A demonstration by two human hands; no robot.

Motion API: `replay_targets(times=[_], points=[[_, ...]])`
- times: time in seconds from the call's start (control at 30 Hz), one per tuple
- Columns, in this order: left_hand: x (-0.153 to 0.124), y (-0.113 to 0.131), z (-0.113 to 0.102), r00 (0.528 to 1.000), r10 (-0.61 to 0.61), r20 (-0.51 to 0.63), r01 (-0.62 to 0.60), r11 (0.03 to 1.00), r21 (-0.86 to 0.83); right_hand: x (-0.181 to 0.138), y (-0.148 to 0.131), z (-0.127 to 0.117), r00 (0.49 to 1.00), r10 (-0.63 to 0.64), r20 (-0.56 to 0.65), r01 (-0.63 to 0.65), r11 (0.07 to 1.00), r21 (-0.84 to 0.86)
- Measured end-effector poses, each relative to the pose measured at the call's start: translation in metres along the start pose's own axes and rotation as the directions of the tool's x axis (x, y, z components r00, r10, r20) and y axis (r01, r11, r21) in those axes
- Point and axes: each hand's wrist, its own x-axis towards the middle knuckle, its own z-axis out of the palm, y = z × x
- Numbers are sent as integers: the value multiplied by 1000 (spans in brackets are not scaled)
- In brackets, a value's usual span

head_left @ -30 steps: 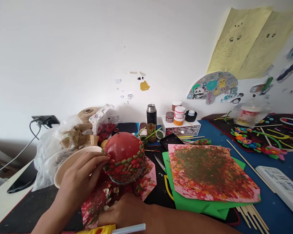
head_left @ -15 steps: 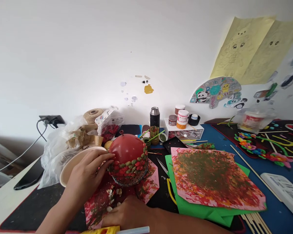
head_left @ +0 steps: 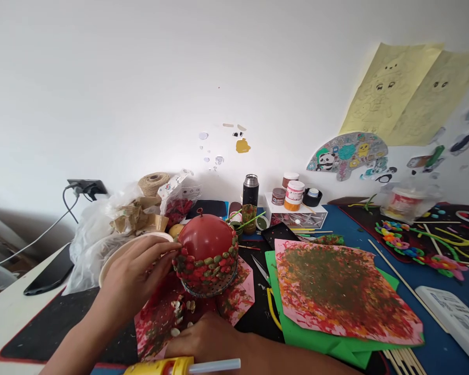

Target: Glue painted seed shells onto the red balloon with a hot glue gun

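Note:
A dark red balloon (head_left: 209, 234) stands knot up on a dark, net-like round base. Rows of red and green painted shells (head_left: 207, 265) cover its lower part. My left hand (head_left: 138, 271) is closed against the balloon's left side, fingertips at the top row of shells; whether a loose shell is pinched there is hidden. My right hand (head_left: 201, 336) lies low in front, fingers curled and mostly hidden. Beside its near side is a yellow glue gun (head_left: 175, 366), which it appears to grip, with a clear glue stick (head_left: 214, 365) pointing right. Loose shell pieces (head_left: 177, 307) lie on paint-smeared pink paper (head_left: 156, 323).
Left of the balloon are a pale bowl (head_left: 156, 237), a plastic bag (head_left: 86, 260) and a phone (head_left: 49, 271). Behind stand a black flask (head_left: 250, 195) and paint jars (head_left: 294, 195). Painted paper (head_left: 344, 291), scissors (head_left: 261, 268) and wooden sticks (head_left: 406, 286) lie rightward.
The view has tilted up slightly, so the wall and back items sit lower. Both hands hold nearly the same places, and the glue gun shows a little more at the bottom.

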Motion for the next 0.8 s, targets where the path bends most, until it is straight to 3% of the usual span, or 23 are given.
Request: replay_targets(times=[0.23, 0.37, 0.57, 0.8], points=[[-3, 4, 4, 998, -56, 23, 57, 996, -65, -4, 0, -7, 1000, 6, 2, -6, 1000, 0], [-6, 2, -9, 987, -158, 3, 157, 981, -116, -7, 7, -7, 1000, -15, 23, 15, 999, 32], [-13, -17, -35, 912, -410, 7, 406, 901, -152, -14, 11, 2, 996, -67, -52, 67, 998, 10], [-16, -22, -35, 860, -509, 37, 506, 839, -201, -10, 15, 8, 994, -84, -77, 88, 995, 50]])
